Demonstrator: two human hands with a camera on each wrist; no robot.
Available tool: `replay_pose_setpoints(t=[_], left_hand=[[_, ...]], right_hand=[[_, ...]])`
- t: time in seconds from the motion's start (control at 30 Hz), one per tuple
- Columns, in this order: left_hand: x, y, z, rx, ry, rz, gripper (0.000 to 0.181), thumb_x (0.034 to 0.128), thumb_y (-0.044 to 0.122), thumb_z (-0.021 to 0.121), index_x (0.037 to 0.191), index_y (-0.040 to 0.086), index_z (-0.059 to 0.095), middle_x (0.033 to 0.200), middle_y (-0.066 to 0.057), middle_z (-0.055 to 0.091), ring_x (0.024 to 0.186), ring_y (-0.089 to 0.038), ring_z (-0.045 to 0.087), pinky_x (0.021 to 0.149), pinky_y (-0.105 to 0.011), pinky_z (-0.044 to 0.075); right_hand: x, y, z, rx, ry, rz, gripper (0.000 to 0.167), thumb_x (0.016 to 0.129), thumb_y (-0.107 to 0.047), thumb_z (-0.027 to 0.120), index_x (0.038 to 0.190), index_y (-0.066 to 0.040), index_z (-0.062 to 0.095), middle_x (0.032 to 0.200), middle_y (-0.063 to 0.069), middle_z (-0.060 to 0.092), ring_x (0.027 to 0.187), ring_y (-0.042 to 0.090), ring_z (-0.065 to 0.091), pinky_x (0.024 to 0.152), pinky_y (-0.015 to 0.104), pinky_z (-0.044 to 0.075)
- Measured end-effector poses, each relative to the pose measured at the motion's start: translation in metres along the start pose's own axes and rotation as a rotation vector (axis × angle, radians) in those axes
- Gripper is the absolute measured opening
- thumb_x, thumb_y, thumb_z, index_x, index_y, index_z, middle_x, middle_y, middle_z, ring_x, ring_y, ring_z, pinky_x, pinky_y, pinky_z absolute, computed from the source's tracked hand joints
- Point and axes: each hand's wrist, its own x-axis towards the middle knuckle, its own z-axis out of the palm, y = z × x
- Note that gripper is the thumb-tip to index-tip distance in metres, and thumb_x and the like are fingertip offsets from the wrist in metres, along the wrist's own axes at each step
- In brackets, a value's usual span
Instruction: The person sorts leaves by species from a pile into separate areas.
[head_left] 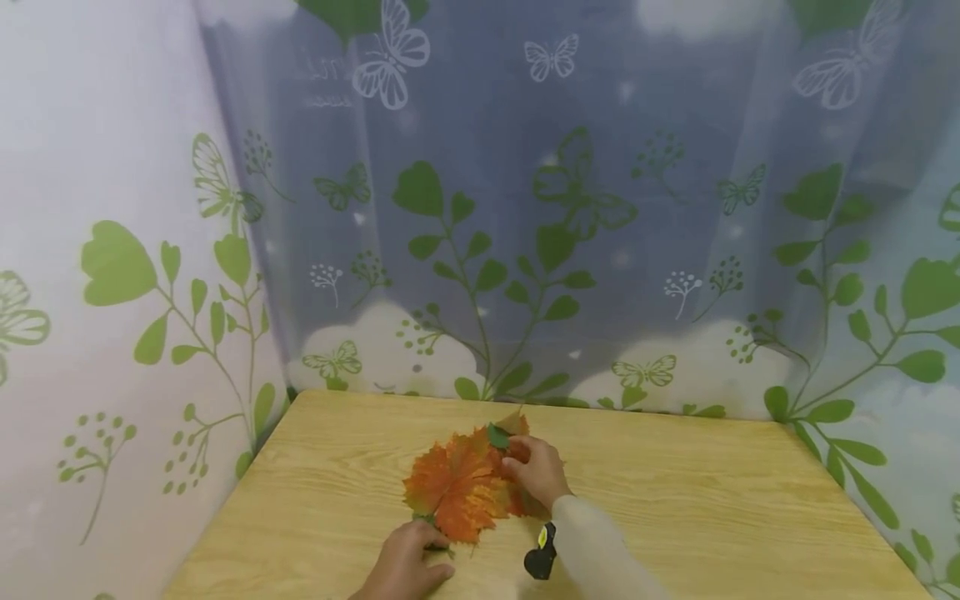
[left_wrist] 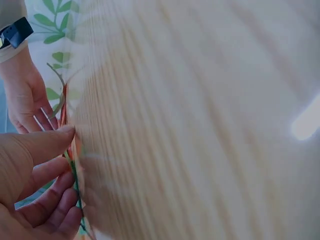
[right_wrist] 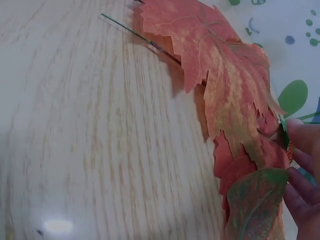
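A bunch of orange-red maple leaves, apparently artificial, lies on the wooden table with smaller green leaves among them. At its near left edge my left hand pinches a green leaf by its stem; the green stem runs along the fingertips in the left wrist view. My right hand is at the far right of the bunch, with thumb and fingers on a small green leaf. In the right wrist view, a green-brown leaf overlaps the red ones, and a thin stem sticks out.
The pale wooden table reaches back to a curtain printed with plants and butterflies. A black strapped device sits at my right wrist, beside a light sleeve.
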Motion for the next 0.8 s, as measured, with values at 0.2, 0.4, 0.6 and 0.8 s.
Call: replay_pose_setpoints(t=[0.2,0.4,0.6,0.8], left_hand=[[0.001,0.002,0.002,-0.017,0.022,-0.018,0.023,0.0718,0.021,0.084,0.087,0.008,0.074,0.083,0.005,0.063,0.076,-0.010,0.058,0.064,-0.025,0.049],[0.004,0.003,0.005,-0.031,0.031,-0.062,0.019,0.0725,0.021,0.084,0.083,0.010,0.073,0.080,0.006,0.061,0.073,-0.008,0.056,0.062,-0.024,0.048],[0.006,0.002,0.008,-0.028,0.046,-0.071,0.014,0.0736,0.020,0.083,0.080,0.011,0.072,0.078,0.007,0.061,0.072,-0.007,0.055,0.062,-0.024,0.047],[0.006,0.002,0.006,-0.010,0.050,-0.051,0.008,0.0756,0.017,0.080,0.077,0.013,0.073,0.076,0.008,0.060,0.071,-0.006,0.053,0.061,-0.023,0.044]], right_hand=[[0.004,0.003,0.005,-0.029,0.048,0.015,0.035,0.085,-0.012,0.072,0.118,-0.001,0.065,0.112,0.016,0.067,0.103,0.034,0.062,0.083,0.047,0.053],[0.006,0.006,0.008,-0.030,0.090,0.018,0.031,0.084,-0.009,0.073,0.112,0.002,0.067,0.102,0.014,0.070,0.093,0.031,0.066,0.077,0.044,0.055],[0.008,0.008,0.012,-0.048,0.107,0.033,0.031,0.083,-0.008,0.073,0.112,0.002,0.067,0.099,0.013,0.070,0.090,0.028,0.066,0.076,0.042,0.055],[0.009,0.006,0.017,-0.022,0.124,0.035,0.031,0.083,-0.007,0.074,0.111,0.003,0.067,0.095,0.012,0.069,0.085,0.027,0.066,0.073,0.041,0.055]])
